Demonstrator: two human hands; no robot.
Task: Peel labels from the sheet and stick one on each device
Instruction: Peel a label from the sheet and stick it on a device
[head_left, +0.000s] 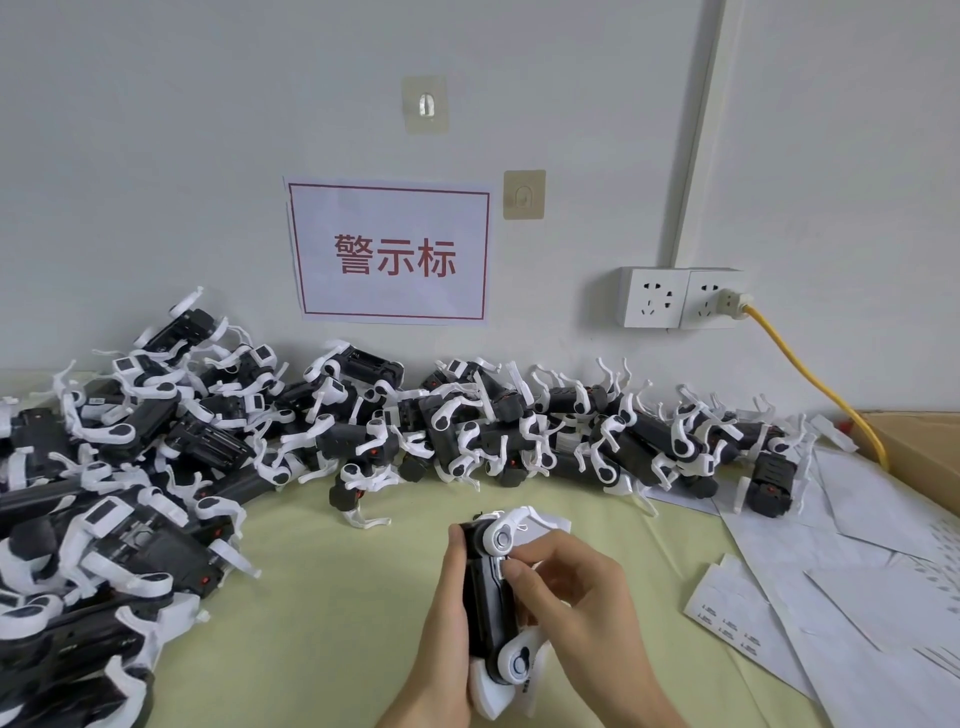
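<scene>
Midway through, judging by the table: one black-and-white device held upright over the green mat, gripped along its side by the left hand, fingers curled round the body. Right hand bent over the same device, thumb and forefinger pressed together against its black flank just below the upper white wheel, apparently smoothing a small label down; too small to say whether the label is fully stuck or only pinched in place. Behind the held device, along the wall, a long heap of like devices, and left of the held device a second, thicker heap. Pale stickers visible on a few in the heaps, none discernible on most, so no firm count of finished ones. Right of the held device, a label sheet with several small printed labels remaining on it, lying among loose white backing sheets that look mostly stripped. Left to do, by this reckoning: press this label flat, set the device aside, peel the next from the sheet, and carry on through a large share of the heaps.
</scene>
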